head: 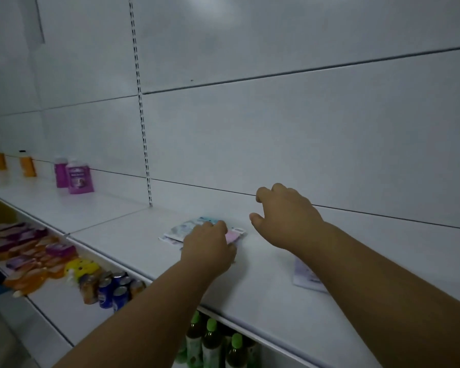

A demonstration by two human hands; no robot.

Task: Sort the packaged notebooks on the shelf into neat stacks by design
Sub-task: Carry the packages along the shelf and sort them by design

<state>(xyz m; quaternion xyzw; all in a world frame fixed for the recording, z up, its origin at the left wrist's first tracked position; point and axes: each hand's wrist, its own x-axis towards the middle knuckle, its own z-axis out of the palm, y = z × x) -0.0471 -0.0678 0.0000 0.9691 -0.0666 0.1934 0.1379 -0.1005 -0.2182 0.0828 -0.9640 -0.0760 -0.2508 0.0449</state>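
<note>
A small pile of packaged notebooks lies on the white shelf (122, 229): a pale blue patterned one (186, 228) on the left and a pink one (234, 235) beside it. My left hand (209, 247) rests flat on top of this pile, hiding most of the pink notebook. My right hand (284, 215) hovers above the shelf to the right of the pile, fingers curled and apart, holding nothing. Another pale lilac notebook (304, 276) lies near the shelf's front edge, partly hidden under my right forearm.
Purple bottles (77, 175) and orange bottles (27, 163) stand far left on the same shelf. On the shelf below are snack packets (32, 251), blue cans (114, 288) and green-capped bottles (210, 341). A slotted upright (141, 115) runs down the white back wall.
</note>
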